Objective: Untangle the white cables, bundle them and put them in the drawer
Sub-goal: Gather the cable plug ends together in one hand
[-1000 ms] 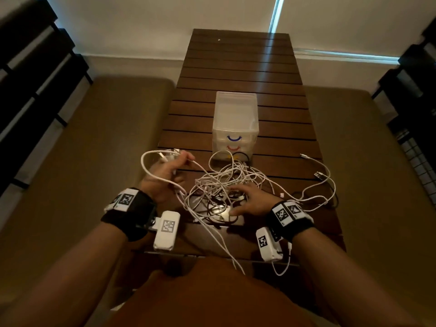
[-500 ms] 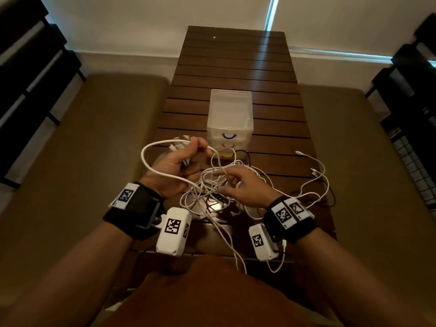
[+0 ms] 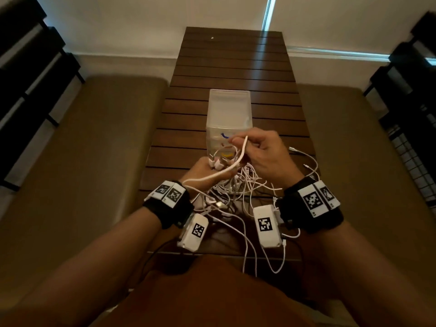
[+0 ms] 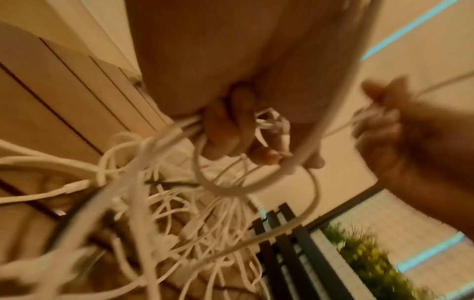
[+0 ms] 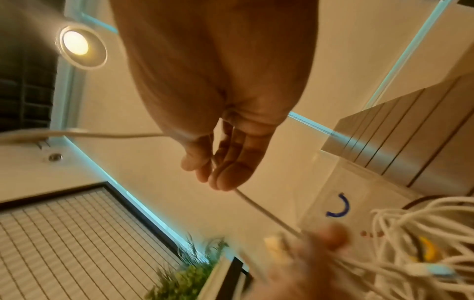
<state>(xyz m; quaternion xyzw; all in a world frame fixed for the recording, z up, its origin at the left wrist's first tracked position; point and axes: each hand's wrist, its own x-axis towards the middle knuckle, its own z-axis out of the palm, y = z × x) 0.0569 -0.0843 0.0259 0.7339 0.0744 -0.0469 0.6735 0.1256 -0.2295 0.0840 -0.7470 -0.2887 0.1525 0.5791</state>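
A tangle of white cables (image 3: 232, 185) hangs between both hands over the near end of the wooden table (image 3: 233, 67). My left hand (image 3: 207, 169) grips a bunch of cable ends and plugs (image 4: 271, 125), with loops hanging below it. My right hand (image 3: 257, 149) is raised in front of the drawer unit and pinches one thicker white cable (image 3: 238, 159) between thumb and fingers (image 5: 218, 162). That cable runs down to the left hand. The small translucent plastic drawer unit (image 3: 228, 114) stands behind the hands, with a blue handle (image 5: 339, 207) above a yellow one (image 5: 428, 248); its drawers look closed.
Loose cable ends (image 3: 304, 156) trail on the table right of the hands, and strands (image 3: 250, 251) hang over the near edge. Brown cushioned benches (image 3: 94, 149) flank the table. Dark slatted frames (image 3: 26, 67) stand at both sides.
Both hands have lifted off the table with the cables. The right hand rose from the pile toward the drawer unit, pulling one cable up; the left hand drew in beside it.
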